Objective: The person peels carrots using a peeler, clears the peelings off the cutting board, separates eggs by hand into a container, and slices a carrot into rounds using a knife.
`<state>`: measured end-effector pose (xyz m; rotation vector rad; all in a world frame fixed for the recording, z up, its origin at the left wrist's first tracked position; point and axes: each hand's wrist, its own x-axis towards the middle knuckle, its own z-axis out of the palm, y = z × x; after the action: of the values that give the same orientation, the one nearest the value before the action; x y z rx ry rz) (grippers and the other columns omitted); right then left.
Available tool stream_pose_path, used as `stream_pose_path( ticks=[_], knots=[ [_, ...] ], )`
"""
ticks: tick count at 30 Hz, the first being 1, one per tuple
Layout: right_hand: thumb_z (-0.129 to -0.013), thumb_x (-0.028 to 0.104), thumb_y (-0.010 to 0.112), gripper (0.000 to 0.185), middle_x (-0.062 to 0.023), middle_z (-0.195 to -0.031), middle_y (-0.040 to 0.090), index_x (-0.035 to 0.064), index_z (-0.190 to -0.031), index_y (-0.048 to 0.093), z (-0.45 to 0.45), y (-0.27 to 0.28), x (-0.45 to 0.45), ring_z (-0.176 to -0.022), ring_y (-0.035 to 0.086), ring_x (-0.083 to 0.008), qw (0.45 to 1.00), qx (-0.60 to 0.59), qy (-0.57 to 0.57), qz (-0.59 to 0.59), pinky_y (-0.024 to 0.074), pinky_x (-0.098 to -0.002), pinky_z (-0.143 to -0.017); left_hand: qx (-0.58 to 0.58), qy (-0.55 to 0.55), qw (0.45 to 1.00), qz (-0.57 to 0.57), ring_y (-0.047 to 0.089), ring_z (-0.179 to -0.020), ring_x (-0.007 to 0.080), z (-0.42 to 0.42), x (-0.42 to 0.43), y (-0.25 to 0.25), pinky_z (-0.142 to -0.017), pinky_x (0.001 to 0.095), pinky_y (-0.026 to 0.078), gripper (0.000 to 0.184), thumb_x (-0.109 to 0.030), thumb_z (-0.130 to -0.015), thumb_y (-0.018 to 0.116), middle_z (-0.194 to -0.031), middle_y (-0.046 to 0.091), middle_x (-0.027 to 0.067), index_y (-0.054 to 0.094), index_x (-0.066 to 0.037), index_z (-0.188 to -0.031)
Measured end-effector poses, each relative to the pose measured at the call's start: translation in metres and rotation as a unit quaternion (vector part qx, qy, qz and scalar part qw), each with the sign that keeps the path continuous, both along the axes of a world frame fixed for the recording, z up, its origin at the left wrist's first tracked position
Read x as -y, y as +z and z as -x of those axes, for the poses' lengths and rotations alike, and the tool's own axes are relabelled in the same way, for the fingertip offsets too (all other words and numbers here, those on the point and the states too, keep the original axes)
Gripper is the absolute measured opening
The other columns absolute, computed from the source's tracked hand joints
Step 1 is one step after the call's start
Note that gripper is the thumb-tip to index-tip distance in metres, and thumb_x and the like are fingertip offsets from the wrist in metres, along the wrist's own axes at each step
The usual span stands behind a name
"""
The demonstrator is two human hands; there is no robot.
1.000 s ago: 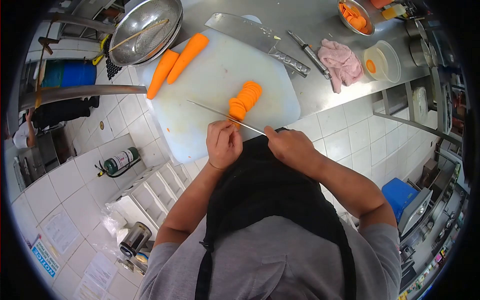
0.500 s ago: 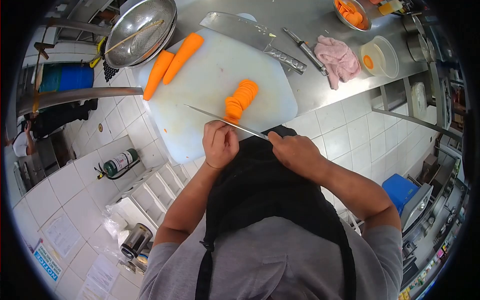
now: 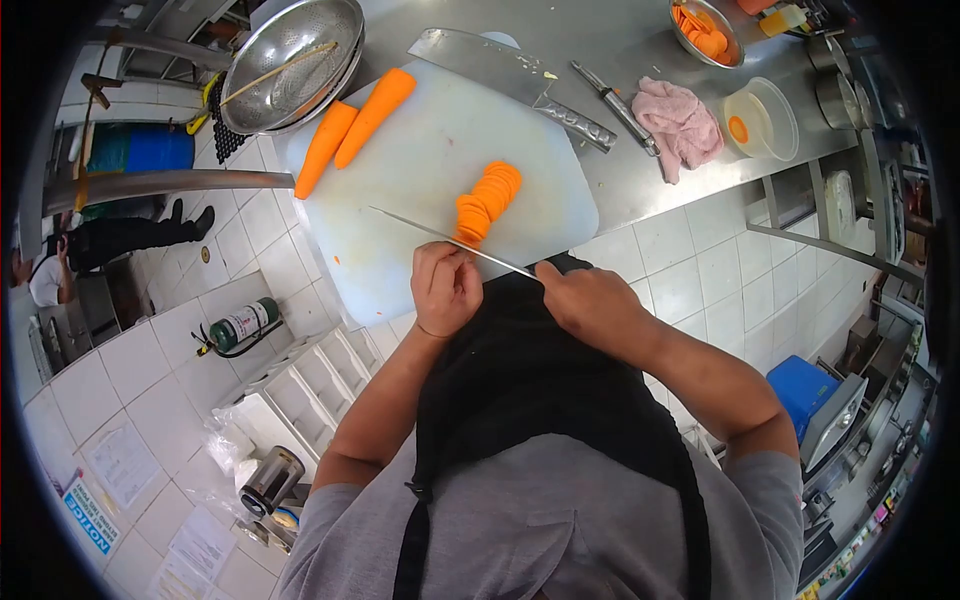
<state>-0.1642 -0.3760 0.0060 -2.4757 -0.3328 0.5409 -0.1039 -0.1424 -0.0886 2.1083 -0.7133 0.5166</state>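
My right hand (image 3: 590, 303) is wrapped round the handle of a knife (image 3: 425, 228), its thin blade slanting up and left over the near part of the white cutting board (image 3: 400, 135). Beside the blade, my left hand (image 3: 446, 285) is closed with curled fingers on the near end of a carrot, mostly hidden by the fingers. Just beyond the blade, a leaning row of round carrot slices (image 3: 487, 200) lies on the board. Two whole peeled carrots (image 3: 375, 117) rest at the board's far left.
Behind the board lies a cleaver (image 3: 480, 62), with a peeler (image 3: 615, 107) and pink cloth (image 3: 678, 125) to its right. A steel colander (image 3: 290, 75) stands far left. At right are a plastic tub (image 3: 762, 120) and a bowl of carrot slices (image 3: 705, 35). Another person (image 3: 100, 245) stands at far left.
The view has shifted slightly, so the board and its contents sit a little further right. The other person's leg and shoe show more. Both hands keep nearly the same pose at the carrot.
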Motion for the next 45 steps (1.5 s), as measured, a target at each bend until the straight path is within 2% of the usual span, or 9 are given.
stream_pose_path(
  ticks=[5,7,18,29,37,45],
  knots=[
    [-0.098,0.012,0.059,0.012,-0.0163,-0.062,0.062,0.0052,-0.103,0.050,0.011,0.015,0.008,-0.060,0.065,-0.0418,1.000,-0.015,-0.005,0.027,0.0529,-0.0526,-0.056,0.006,-0.002,1.000,-0.002,0.063,-0.086,0.0365,0.000,-0.002,-0.003,-0.074,0.0421,0.054,0.023,0.012,-0.073,0.069,-0.098,0.063,0.0164,0.064,0.001,-0.093],
    [-0.097,0.010,0.057,0.011,-0.0182,-0.065,0.065,0.0033,-0.102,0.051,0.009,0.013,0.008,-0.062,0.068,-0.0416,0.999,-0.022,0.001,0.028,0.0540,-0.0523,-0.057,0.004,-0.004,1.000,-0.001,0.063,-0.086,0.0365,-0.001,0.000,-0.002,-0.073,0.0422,0.054,0.023,0.012,-0.073,0.069,-0.097,0.063,0.0164,0.064,0.001,-0.093],
    [-0.095,0.008,0.056,0.010,-0.0208,-0.069,0.068,0.0002,-0.101,0.053,-0.012,-0.035,-0.014,-0.066,0.071,-0.0419,1.000,-0.023,0.005,0.005,0.0558,-0.0528,-0.059,-0.002,-0.005,1.000,0.006,0.065,-0.088,0.0365,-0.001,-0.001,-0.003,-0.077,0.0415,0.056,0.023,0.011,-0.074,0.070,-0.100,0.065,0.0167,0.063,0.002,-0.094],
    [-0.099,0.012,0.057,0.011,-0.0192,-0.067,0.067,0.0035,-0.101,0.050,0.009,0.021,0.008,-0.063,0.069,-0.0423,0.999,-0.040,0.002,0.034,0.0541,-0.0547,-0.057,0.007,-0.008,1.000,-0.002,0.064,-0.086,0.0374,-0.001,-0.002,-0.003,-0.073,0.0425,0.055,0.024,0.011,-0.073,0.069,-0.099,0.062,0.0169,0.062,0.001,-0.094],
    [-0.099,0.012,0.056,0.012,-0.0185,-0.067,0.067,0.0040,-0.104,0.049,0.016,0.021,0.005,-0.064,0.070,-0.0408,0.997,-0.054,0.001,0.050,0.0549,-0.0519,-0.057,0.013,-0.004,1.000,-0.011,0.064,-0.086,0.0377,0.001,-0.003,-0.006,-0.074,0.0429,0.055,0.024,0.011,-0.073,0.070,-0.099,0.062,0.0173,0.061,0.001,-0.094],
    [-0.099,0.010,0.056,0.009,-0.0175,-0.072,0.069,0.0044,-0.104,0.051,0.030,0.020,0.005,-0.062,0.072,-0.0359,0.994,-0.032,0.007,0.101,0.0572,-0.0459,-0.053,-0.010,0.002,1.000,-0.020,0.063,-0.094,0.0393,0.010,-0.008,-0.019,-0.081,0.0449,0.054,0.027,0.011,-0.075,0.071,-0.106,0.064,0.0179,0.062,0.000,-0.097]
  ],
)
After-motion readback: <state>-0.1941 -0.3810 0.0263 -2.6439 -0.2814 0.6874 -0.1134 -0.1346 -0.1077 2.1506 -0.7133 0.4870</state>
